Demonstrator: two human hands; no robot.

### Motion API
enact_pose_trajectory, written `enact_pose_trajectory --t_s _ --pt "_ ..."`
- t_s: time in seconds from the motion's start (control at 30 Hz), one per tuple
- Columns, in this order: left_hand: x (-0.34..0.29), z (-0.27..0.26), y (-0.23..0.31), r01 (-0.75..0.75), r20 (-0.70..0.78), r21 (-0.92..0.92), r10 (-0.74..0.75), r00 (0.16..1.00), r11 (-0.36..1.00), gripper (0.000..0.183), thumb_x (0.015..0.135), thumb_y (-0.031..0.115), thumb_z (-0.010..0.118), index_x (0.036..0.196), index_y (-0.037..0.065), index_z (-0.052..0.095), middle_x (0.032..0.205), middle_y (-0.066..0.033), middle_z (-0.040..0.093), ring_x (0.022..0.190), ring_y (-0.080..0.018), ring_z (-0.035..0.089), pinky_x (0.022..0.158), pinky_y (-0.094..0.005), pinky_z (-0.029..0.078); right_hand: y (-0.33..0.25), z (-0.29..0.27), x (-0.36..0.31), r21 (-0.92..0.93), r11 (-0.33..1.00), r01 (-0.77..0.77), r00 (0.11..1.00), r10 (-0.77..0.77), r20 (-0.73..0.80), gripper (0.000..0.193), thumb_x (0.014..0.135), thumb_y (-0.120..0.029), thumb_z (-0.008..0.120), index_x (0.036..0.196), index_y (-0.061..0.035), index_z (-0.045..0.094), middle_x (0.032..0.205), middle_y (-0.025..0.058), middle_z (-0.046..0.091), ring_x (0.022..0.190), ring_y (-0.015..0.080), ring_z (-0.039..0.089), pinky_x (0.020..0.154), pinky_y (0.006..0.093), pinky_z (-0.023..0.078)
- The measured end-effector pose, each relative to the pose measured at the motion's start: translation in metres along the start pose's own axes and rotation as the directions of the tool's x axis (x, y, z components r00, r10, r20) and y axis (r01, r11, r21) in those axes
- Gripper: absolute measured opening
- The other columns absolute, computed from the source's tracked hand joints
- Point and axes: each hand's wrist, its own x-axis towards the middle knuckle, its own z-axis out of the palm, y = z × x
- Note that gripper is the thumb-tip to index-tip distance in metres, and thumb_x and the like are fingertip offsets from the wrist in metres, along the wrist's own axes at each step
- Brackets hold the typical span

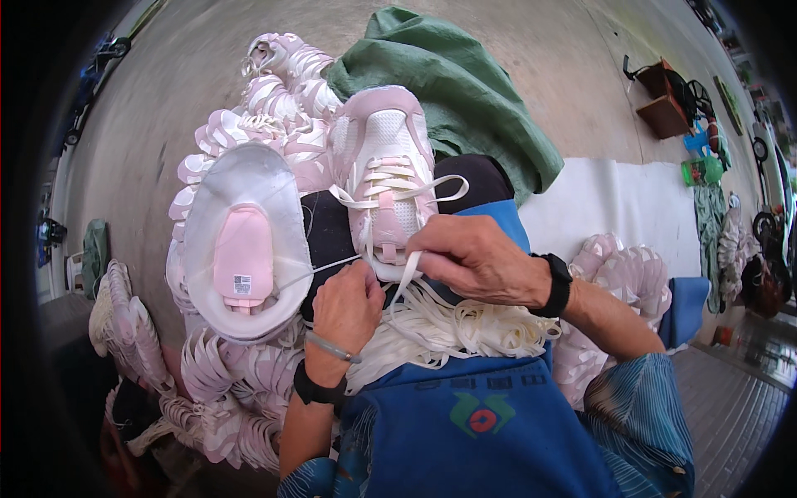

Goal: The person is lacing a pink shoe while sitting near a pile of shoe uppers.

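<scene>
Blue apron cloth lies nearest me, with tangled flat cream laces just below the fingers. I see the right hand pinching a ribbon-like strand; the left hand curls beside a thin white cord, fingertips hidden, so I cannot tell its grip. Just beyond the fingers sits a mesh, pink-and-white shoe upper, its near end partly covered.

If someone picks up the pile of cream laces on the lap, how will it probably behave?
The pile of laces would probably droop limply, since its flat strands bend into loose loops. It may snag or tangle when lifted, because many strands cross each other.
</scene>
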Motion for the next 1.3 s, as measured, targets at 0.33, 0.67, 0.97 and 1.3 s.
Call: enact_pose_trajectory --t_s 0.33,0.67,0.97,1.3 --pt "-0.002 0.008 -0.008 -0.004 -0.105 -0.348 -0.034 0.994 0.937 0.019 0.084 0.014 0.065 0.090 0.002 0.051 0.066 -0.0145 0.062 0.063 -0.0346 0.063 0.055 -0.0411 0.047 -0.055 -0.024 0.015 0.042 0.983 -0.177 0.984 0.178 -0.021 0.013 0.087 -0.011 0.060 0.094 -0.0011 0.065 0.078 0.0103 0.064 0.070 0.0193 0.062 0.063 0.0276 0.047" --pt "0.000 -0.006 -0.018 -0.260 -0.196 -0.329 0.204 0.959 0.908 0.012 0.087 0.011 0.057 0.088 0.001 0.050 0.077 -0.0178 0.062 0.057 -0.0320 0.060 0.054 -0.0395 0.047 -0.068 -0.004 0.023 -0.046 0.998 -0.050 0.998 0.051 0.021 0.014 0.078 -0.014 0.070 0.086 -0.0030 0.071 0.063 0.0072 0.058 0.057 0.0195 0.056 0.053 0.0304 0.043" --pt "0.011 -0.039 -0.011 0.421 0.427 -0.903 0.087 0.900 0.082 0.016 0.095 0.016 0.051 0.100 0.001 0.053 0.086 -0.0085 0.062 0.073 -0.0094 0.059 0.066 -0.0207 0.049 -0.064 0.063 0.027 -0.086 0.963 0.256 0.933 -0.223 0.284 0.027 0.076 -0.011 0.063 0.101 -0.0037 0.057 0.081 0.0098 0.047 0.071 0.0251 0.055 0.057 0.0367 0.044" --pt "-0.007 -0.046 0.003 0.139 0.167 -0.874 0.019 0.986 0.465 0.013 0.094 0.012 0.053 0.098 -0.001 0.055 0.080 -0.0036 0.060 0.068 -0.0070 0.058 0.060 -0.0209 0.047 -0.055 0.031 0.001 -0.013 1.000 -0.003 0.999 0.004 0.053 0.024 0.085 -0.008 0.055 0.109 -0.0042 0.054 0.087 0.0143 0.056 0.073 0.0307 0.061 0.059 0.0394 0.047"
